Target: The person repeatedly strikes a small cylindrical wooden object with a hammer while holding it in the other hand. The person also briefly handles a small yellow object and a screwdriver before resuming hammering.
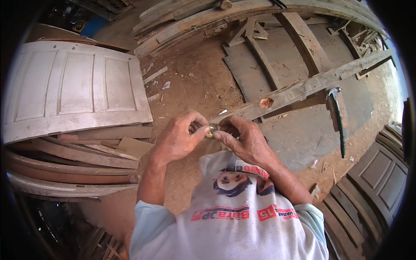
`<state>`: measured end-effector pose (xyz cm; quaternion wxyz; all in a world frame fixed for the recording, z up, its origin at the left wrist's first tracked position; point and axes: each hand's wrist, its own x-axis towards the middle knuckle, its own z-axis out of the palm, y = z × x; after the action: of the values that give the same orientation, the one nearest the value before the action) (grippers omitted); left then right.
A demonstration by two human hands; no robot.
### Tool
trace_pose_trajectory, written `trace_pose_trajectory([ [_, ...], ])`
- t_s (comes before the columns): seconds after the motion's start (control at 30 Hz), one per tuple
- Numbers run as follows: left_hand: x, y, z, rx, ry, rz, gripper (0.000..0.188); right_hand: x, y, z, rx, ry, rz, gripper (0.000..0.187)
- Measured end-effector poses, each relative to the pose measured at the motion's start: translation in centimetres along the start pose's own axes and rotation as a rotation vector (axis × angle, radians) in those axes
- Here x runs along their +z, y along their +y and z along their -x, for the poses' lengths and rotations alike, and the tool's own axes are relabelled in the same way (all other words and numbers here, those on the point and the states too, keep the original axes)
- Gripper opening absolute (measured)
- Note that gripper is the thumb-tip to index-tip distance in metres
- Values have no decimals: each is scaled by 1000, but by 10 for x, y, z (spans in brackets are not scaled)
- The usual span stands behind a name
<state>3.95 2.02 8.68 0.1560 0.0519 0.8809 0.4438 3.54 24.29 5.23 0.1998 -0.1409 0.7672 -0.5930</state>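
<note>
In front of my chest, a small brass-coloured piece (210, 132) with a rounded shape sits between my fingertips; its exact kind is too small to make out. My left hand (180, 136) is closed, pinching it between thumb and curled fingers. From the other side, my right hand (248, 141) is closed on the same piece, thumb and bent fingers against it. Just beyond my hands runs a long timber beam (299, 89) with a rough pale hollow (266, 103) in its face. A claw hammer (336, 117) with a dark handle is to the right, beside the beam.
A white panelled door (78, 84) lies on stacked boards (82, 160) at the left. Long planks (190, 26) cross the far side. Grey sheets (294, 143) lie under the beam. Door panels and boards (377, 177) stand at the right; wood scraps litter the dirt floor (190, 84).
</note>
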Motion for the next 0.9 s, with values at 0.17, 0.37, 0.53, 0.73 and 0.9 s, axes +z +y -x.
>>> trace_pose_trajectory([
  [0.17, 1, -10, -1, 200, 17, -38, 10, 16, -7, -4, 33, 50, 79, 27],
  [0.37, 5, -39, -5, 451, 45, 74, 16, 31, -20, 6, -28, 181, 242, 22],
  [0.53, 6, -55, -5, 524, 21, 204, 26, 51, -25, 19, -201, 272, 543, 28],
  [0.73, 12, -62, 10, 691, 90, 132, 38, 55, -9, 31, -472, 308, 608, 35],
  [0.9, 28, -74, 17, 741, 177, 78, 39, 50, -8, 30, -457, 250, 594, 35],
])
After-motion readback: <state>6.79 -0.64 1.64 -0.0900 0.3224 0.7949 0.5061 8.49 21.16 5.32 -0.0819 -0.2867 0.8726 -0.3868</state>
